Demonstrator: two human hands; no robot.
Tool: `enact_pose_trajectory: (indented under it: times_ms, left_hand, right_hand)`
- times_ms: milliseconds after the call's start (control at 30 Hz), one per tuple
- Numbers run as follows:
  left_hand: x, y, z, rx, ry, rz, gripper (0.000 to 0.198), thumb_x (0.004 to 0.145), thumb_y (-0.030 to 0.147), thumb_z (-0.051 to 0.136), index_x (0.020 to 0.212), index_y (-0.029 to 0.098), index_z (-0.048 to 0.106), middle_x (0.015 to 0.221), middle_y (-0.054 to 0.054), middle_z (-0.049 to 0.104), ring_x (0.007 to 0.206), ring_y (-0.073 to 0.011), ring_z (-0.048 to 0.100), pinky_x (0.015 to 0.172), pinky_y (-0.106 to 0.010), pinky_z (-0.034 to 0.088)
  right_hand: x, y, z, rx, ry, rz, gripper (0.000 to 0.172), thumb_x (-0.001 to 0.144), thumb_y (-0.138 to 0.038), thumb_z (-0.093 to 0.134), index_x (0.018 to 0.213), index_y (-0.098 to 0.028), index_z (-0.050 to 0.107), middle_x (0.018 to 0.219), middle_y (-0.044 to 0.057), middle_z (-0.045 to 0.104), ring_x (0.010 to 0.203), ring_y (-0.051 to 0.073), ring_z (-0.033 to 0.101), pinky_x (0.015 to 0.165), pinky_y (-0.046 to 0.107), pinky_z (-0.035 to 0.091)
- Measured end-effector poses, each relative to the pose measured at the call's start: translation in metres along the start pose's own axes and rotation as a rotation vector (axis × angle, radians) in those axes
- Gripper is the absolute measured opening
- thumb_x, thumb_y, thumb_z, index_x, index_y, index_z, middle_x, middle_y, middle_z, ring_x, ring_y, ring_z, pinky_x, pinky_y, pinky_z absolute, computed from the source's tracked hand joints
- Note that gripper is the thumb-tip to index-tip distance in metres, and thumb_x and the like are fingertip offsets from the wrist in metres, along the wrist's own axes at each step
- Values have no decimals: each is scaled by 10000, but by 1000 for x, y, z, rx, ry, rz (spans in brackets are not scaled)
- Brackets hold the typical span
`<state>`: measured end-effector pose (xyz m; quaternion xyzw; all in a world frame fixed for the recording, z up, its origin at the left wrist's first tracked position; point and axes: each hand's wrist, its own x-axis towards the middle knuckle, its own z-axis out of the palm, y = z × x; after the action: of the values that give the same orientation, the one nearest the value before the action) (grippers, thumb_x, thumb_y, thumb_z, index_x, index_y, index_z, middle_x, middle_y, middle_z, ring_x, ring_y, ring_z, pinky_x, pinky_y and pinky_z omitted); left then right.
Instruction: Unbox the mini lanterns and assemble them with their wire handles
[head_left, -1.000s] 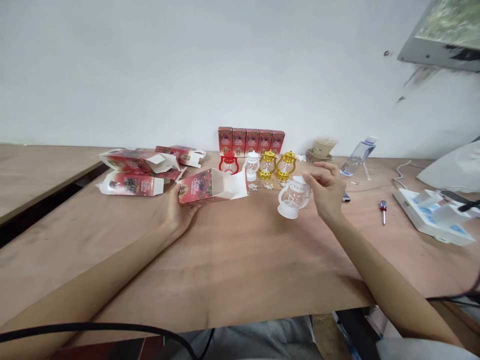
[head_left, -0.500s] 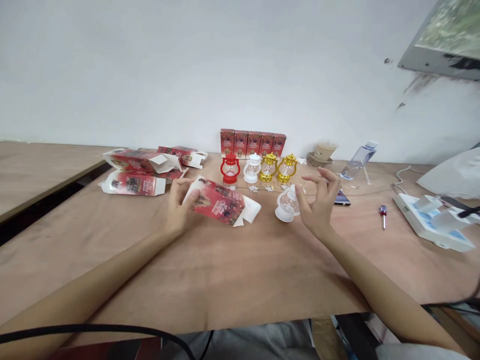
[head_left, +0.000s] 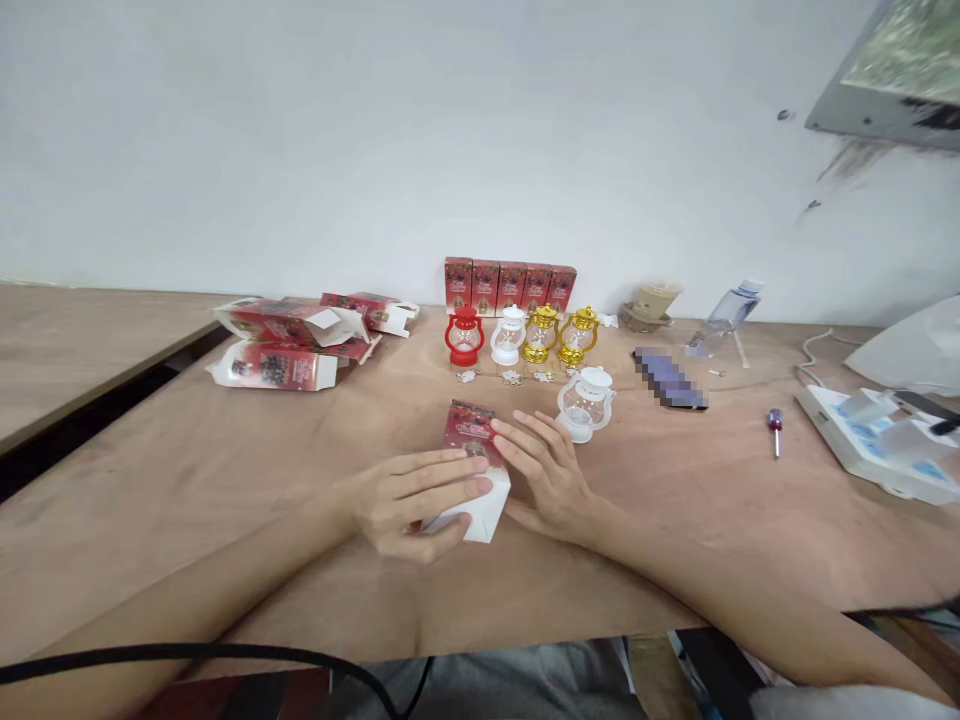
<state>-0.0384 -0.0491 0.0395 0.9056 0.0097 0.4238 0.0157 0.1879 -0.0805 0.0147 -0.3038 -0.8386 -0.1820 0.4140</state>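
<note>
Left hand [head_left: 416, 502] grips a red-and-white rectangular cardboard box [head_left: 470, 428]; right hand [head_left: 551, 472], loosely spread, rests against it. Uneven squeezing could crease the walls.

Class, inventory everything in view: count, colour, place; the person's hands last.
Handled box: 1, red and white, front centre
Standing boxes: 5, red, by wall
Loose boxes: several, red, left
Lanterns: 5; 1 red, 2 white, 2 gold; four in row, 1 white nearer
Small pieces: several, whitish, before lanterns
Cup: 1, beige, back right
Bottle: 1, clear, back right
Phone: 1, purplish, right
Screwdriver: 1, reddish handle, right
Power strip: 1, white, right
Baglike object: 1, white, right
Cables: several, black, white, front, right
Panel: 1, grey edge, upper right
Wall: 1, white, behind
Tabletops: 2, brown, beneath and left
Clothing: some, grey, bottom
Left hand: 1, bare, on box
Right hand: 1, bare, on box
</note>
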Motion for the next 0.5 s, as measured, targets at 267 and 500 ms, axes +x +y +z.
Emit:
enact_pose_trajectory:
  times_ms: [267, 500]
  left_hand:
    - [-1, -11, 3, 528, 216, 289, 212, 756, 348, 674, 880, 205, 579, 1138, -77, 628, 1206, -287, 528, 965, -551, 480]
    - [6, 5, 16, 281, 221, -55, 539, 705, 385, 732, 1129, 160, 486, 1168, -166, 580, 1089, -263, 605, 861, -415, 568]
  right_hand:
    - [-4, 5, 17, 246, 96, 30, 684, 786, -356, 657, 1354, -187, 316, 1208, 170, 584, 1170, 252, 546, 912, 432, 506]
    - [-4, 3, 30, 329, 203, 121, 724, 775, -321, 673, 1367, -202, 273, 1291, 192, 516, 1215, 267, 525, 898, 440, 529]
